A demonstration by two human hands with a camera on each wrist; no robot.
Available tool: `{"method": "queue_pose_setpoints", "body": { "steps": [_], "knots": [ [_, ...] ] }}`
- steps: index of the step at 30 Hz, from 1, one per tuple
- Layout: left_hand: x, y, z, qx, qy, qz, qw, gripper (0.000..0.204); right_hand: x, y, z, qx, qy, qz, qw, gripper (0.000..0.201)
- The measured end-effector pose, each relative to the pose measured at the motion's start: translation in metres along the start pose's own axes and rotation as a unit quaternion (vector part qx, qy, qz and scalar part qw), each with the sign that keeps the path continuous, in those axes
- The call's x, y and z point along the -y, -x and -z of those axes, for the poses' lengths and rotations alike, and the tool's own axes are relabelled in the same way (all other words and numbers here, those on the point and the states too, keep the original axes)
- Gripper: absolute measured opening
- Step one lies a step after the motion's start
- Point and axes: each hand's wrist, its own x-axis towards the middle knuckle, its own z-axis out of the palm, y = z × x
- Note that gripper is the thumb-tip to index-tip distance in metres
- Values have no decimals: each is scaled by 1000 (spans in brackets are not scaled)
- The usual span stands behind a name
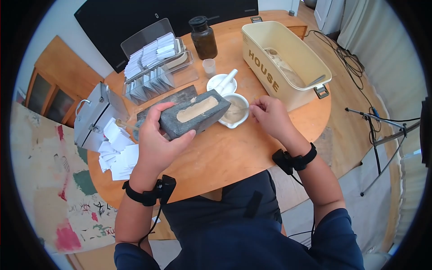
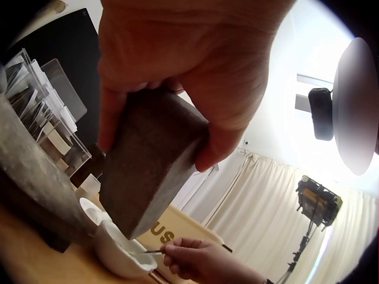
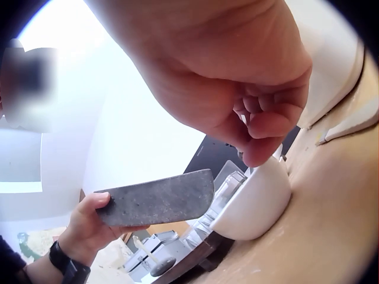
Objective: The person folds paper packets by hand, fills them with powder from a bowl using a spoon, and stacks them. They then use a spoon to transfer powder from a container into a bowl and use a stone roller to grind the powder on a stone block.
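Observation:
My left hand [image 1: 158, 146] grips a dark grey block [image 1: 202, 122], fingers on one side and thumb on the other, tilted and raised over the table. A long groove in its top holds pale beige powder [image 1: 198, 109]. My right hand [image 1: 272, 116] pinches the thin handle of a small metal tool [image 2: 153, 251], whose far end is down in a white bowl [image 1: 241, 120] of similar powder. The block's near corner overlaps the bowl's rim in the head view. Just behind sits a white mortar [image 1: 210, 82] with a pestle [image 1: 226, 81] lying in it.
A cream bin [image 1: 294, 96] marked HOUSE stands to the right. Behind are a brown glass jar [image 1: 203, 40], a small plastic cup [image 1: 209, 67] and a clear box of paper packets [image 1: 150, 85]. On the left are a silver case [image 1: 105, 112] and loose white papers [image 1: 119, 157].

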Motion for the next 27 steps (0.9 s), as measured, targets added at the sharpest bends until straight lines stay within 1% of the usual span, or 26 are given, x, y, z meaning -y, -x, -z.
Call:
{"method": "queue_pose_setpoints", "body": {
  "steps": [1,3,4,6,10,12,13,15,16,18,19,21,22,24,25,27],
  "knots": [
    [0,-1,1,3,-10,2,1000,61,3,-2,0,1,-1,0,1000,18],
    [-1,-1,2,8,-20,5,1000,60,15,-2,1,8,-71,15,997,14],
    [-4,-2,2,12,-22,10,1000,61,18,-1,3,8,-72,15,997,14],
    [-5,-4,2,14,-25,15,999,61,22,0,6,1,-51,51,997,13],
    [-6,-8,4,29,-28,-6,999,61,23,6,14,16,-53,46,997,13],
    [-8,-9,5,33,-32,-15,999,61,23,12,16,-35,-36,70,996,13],
    [-11,-10,6,45,-45,-1,998,61,24,15,20,-35,-36,70,996,13],
    [-13,-11,7,57,-60,13,997,61,27,19,27,-72,15,103,992,12],
    [-13,-11,7,62,-56,10,997,61,30,21,30,-71,15,104,992,12],
    [-13,-13,8,66,-51,8,996,61,36,23,35,-92,-37,129,987,13],
    [-14,-13,8,61,-45,7,997,60,38,23,36,-93,-37,128,987,13],
    [-17,-15,9,58,-40,6,998,60,41,22,37,-53,-104,133,984,14],
    [-19,-16,10,64,-34,6,997,59,42,20,37,-54,-104,133,984,14],
    [-21,-19,11,69,-31,5,997,59,46,17,33,3,-198,67,978,15],
    [-22,-20,11,73,-35,8,997,59,48,17,31,4,-200,68,977,15],
    [-25,-22,13,76,-42,9,996,59,53,14,25,33,-237,69,969,15]
  ]
}}
